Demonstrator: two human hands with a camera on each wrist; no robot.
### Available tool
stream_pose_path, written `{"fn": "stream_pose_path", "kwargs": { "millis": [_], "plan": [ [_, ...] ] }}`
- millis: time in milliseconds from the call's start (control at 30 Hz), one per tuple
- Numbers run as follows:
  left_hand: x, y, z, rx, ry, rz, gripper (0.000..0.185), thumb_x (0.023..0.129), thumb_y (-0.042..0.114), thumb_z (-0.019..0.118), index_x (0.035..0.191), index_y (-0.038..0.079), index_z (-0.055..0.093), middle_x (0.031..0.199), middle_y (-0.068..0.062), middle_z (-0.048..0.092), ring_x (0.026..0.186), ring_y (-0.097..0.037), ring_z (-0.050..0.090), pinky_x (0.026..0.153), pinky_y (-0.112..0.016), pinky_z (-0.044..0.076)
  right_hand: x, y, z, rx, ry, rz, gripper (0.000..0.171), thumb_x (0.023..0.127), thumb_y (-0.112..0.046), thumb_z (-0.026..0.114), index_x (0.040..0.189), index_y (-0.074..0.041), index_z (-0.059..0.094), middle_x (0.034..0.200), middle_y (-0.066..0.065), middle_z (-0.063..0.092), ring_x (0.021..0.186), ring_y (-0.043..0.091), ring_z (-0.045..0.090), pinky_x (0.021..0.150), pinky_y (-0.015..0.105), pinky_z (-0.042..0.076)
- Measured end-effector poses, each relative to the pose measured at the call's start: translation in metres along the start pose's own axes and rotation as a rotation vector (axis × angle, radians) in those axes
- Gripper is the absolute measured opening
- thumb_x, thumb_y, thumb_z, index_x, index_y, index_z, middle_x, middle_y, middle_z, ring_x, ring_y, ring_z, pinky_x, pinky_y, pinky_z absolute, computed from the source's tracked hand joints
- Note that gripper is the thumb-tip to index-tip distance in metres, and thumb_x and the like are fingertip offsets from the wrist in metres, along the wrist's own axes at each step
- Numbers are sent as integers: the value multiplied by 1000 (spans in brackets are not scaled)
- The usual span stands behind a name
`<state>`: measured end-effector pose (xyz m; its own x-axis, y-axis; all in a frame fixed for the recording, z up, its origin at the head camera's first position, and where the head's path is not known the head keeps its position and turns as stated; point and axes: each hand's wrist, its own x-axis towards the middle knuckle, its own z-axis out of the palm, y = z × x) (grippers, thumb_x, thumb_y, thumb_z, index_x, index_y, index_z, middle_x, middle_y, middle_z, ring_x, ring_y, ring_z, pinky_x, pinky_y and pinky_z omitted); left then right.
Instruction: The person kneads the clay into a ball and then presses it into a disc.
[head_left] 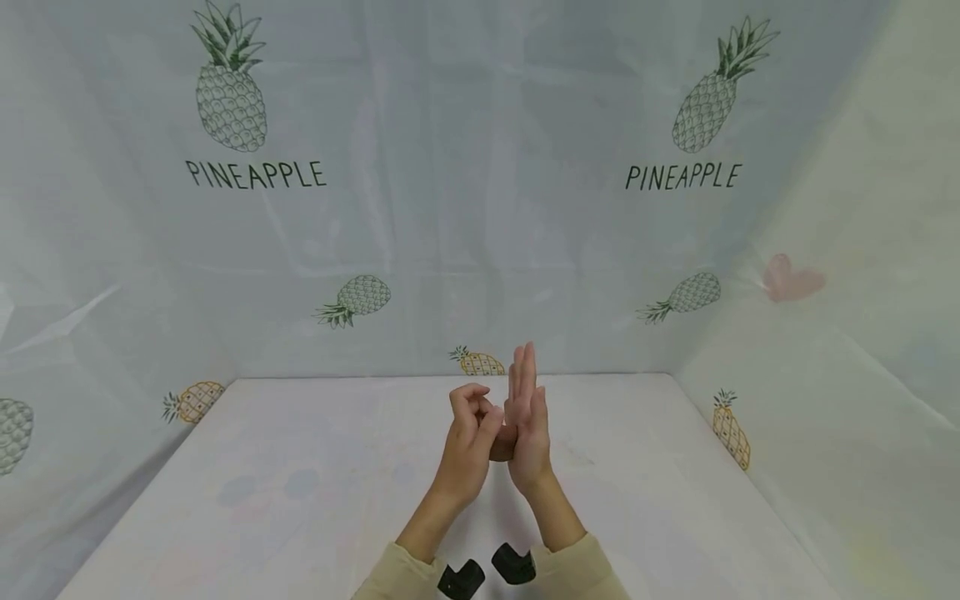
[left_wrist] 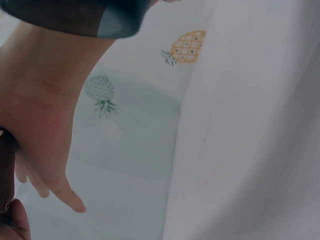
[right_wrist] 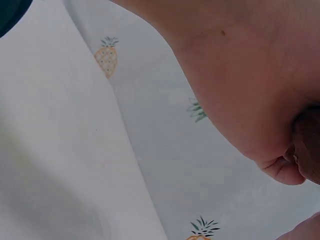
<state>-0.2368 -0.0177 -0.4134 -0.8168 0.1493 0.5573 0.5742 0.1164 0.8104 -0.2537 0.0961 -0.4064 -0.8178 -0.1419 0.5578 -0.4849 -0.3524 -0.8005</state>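
Observation:
A brown, clay-like lump [head_left: 503,444] sits between the two hands, above the table. My left hand [head_left: 467,450] holds it with curled fingers, the thumb bent toward the right palm. Against the lump's other side presses the palm of my right hand [head_left: 531,433], its fingers straight and pointing up. The left wrist view catches the lump [left_wrist: 7,172] at its left edge beside the right hand [left_wrist: 42,115]. In the right wrist view the lump [right_wrist: 308,145] shows an uneven, cracked edge, next to the left hand [right_wrist: 235,95]. Part of the lump is hidden by the hands.
Below the hands lies a white table [head_left: 300,517]. Pale cloth [head_left: 480,208] printed with pineapples hangs behind it and along both sides. Each wrist bears a black camera mount, the left one [head_left: 461,579] and right one [head_left: 513,564] close together.

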Motion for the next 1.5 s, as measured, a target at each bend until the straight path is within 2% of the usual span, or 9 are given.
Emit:
{"fn": "stream_pose_path", "kwargs": {
  "millis": [167,233,300,400,500,633,867,1267,1500],
  "plan": [
    [-1,1,3,-105,31,-51,32,116,30,32,142,11,32,101,-3,47,92,-16,49,82,-28,42,-2,1,0,-18,-9,-3,64,111,-55,3,171,-35,-9,178,-10,-8,165,21,-12,126,65,-14],
    [-1,1,3,-154,42,-48,35,117,32,27,145,11,30,110,-6,49,106,-23,50,94,-33,41,-2,1,0,-24,-10,2,65,111,-57,4,171,-35,-9,178,-11,-8,165,21,-12,125,66,-13],
    [-1,-1,3,-190,53,-41,40,117,33,22,150,11,26,128,-8,49,124,-28,46,105,-42,36,-2,1,0,-30,-12,0,65,111,-57,4,171,-35,-9,178,-10,-8,165,22,-11,125,67,-13],
    [-1,-3,2,-259,72,-8,48,116,31,15,161,13,17,159,-8,35,147,-31,31,119,-57,22,-2,2,1,-33,-14,0,65,111,-59,5,171,-36,-9,178,-10,-8,165,21,-10,126,66,-12],
    [0,-3,0,-331,69,-8,55,116,38,11,169,25,5,175,0,12,160,-26,11,125,-66,5,-2,1,2,-29,-22,-7,66,111,-59,5,171,-34,-10,178,-8,-10,165,22,-11,127,64,-12],
    [-1,-1,-2,-376,48,-22,60,113,52,8,170,38,-6,177,8,-6,163,-17,-9,123,-74,-6,-2,1,3,-27,-30,-7,64,112,-55,2,170,-34,-11,178,-7,-12,164,22,-13,127,63,-13],
    [2,3,-5,-371,35,67,64,112,54,2,168,34,-18,174,16,-24,159,-14,-28,121,-71,-17,-3,2,5,-40,-41,3,64,112,-55,3,170,-35,-11,178,-9,-12,164,21,-13,125,66,-14],
    [2,5,-10,-358,31,49,67,109,63,1,165,38,-24,171,19,-30,156,-11,-32,119,-73,-20,-8,0,13,-77,-90,16,61,112,-50,-1,170,-34,-14,177,-11,-12,164,17,-13,126,65,-13],
    [-1,10,-9,-360,-78,37,62,109,59,-4,165,41,-23,172,18,-28,158,-12,-30,120,-73,-18,-6,-15,12,-79,-92,-7,61,111,-52,-2,170,-38,-12,177,-12,-11,164,23,-14,124,68,-14]
  ]
}}
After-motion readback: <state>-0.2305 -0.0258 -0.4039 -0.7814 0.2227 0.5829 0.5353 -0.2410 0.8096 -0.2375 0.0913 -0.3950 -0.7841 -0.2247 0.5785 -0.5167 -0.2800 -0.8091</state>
